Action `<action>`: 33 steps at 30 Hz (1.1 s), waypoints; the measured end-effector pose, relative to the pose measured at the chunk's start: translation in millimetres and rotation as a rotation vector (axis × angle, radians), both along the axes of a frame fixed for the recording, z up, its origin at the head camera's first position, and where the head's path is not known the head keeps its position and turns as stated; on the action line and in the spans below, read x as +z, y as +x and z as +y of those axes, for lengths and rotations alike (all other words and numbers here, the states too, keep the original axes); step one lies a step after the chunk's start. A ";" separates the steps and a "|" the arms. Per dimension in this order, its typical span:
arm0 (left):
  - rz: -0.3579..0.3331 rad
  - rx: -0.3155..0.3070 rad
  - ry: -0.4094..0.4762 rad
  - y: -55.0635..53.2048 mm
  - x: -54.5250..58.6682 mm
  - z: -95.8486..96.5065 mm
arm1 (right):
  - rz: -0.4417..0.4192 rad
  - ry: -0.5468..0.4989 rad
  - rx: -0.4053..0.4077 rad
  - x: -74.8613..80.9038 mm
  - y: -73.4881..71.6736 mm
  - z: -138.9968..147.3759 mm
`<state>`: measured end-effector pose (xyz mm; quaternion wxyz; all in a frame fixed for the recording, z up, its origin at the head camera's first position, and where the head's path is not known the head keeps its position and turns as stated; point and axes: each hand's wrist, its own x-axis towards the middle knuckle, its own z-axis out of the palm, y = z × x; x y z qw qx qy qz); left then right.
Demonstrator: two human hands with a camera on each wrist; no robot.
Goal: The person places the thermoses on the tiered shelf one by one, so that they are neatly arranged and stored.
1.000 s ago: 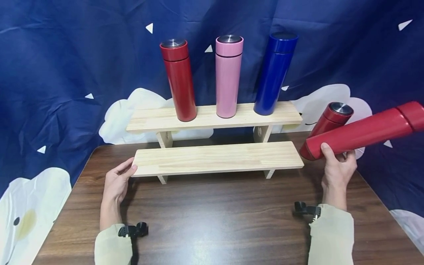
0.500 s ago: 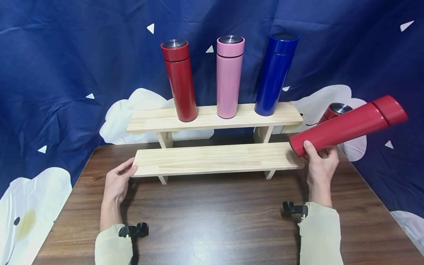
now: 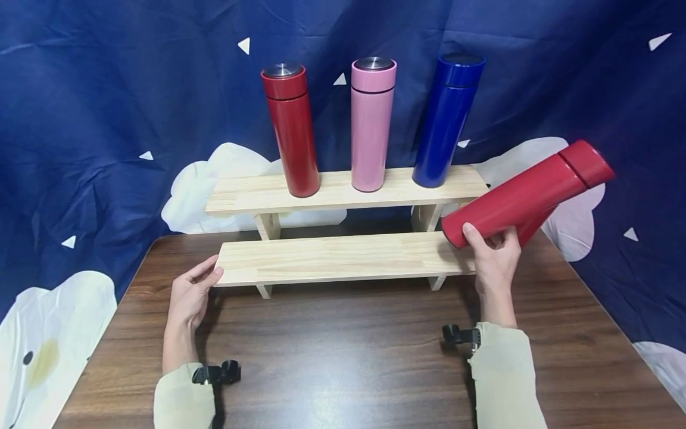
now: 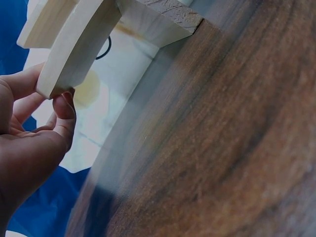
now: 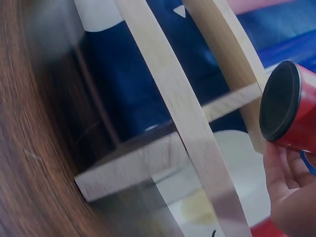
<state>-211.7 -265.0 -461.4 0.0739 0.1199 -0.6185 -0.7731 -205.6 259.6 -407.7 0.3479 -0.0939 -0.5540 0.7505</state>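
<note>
On a brown table (image 3: pixel 332 357) stands a two-step wooden rack (image 3: pixel 241 193). Above the right end of its lower shelf (image 3: pixel 332 259), a red bottle (image 3: pixel 520 196) slants, top end up and rightward. The right hand (image 3: pixel 495 259), reaching forward, grips it near the base, thumb in front; how far the partly hidden fingers wrap is hard to tell. The left hand (image 3: pixel 190 295) pinches the shelf's left end between thumb and fingers.

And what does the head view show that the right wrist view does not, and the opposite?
Only the head view: the left grip at the end of the lower board, and the red flask standing on the upper board. Only the right wrist view: the dark underside of the tilted flask. Both: this flask, the right grip, both boards.
</note>
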 end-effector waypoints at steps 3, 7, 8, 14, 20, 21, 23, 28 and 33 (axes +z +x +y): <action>0.002 0.002 -0.007 0.3 -0.4 0.2 | -0.005 0.022 0.019 0.4 -1.5 -5.2; 0.008 -0.006 -0.001 -0.1 -0.6 0.1 | -0.023 0.051 0.025 0.6 -1.7 -10.4; 0.010 -0.005 0.001 -0.2 -0.7 0.2 | -0.026 0.058 0.028 0.6 -1.7 -11.7; 0.015 -0.005 0.010 -0.4 -0.2 -0.2 | -0.030 0.090 0.060 0.2 -3.0 -19.7; 0.007 -0.002 0.011 0.2 0.2 0.1 | -0.038 0.110 0.088 -1.0 -3.8 -28.2; 0.006 -0.001 0.014 0.4 0.2 0.1 | -0.041 0.110 0.097 -1.5 -3.8 -29.8; 0.005 -0.002 0.013 0.6 -0.2 0.1 | -0.045 0.111 0.114 -2.8 -3.6 -33.3; 0.014 -0.009 0.018 1.0 -1.0 0.4 | -0.046 0.123 0.155 -5.8 -4.6 -41.3; 0.022 -0.001 0.028 1.1 -0.2 0.6 | -0.062 0.159 0.169 -7.3 -6.6 -48.5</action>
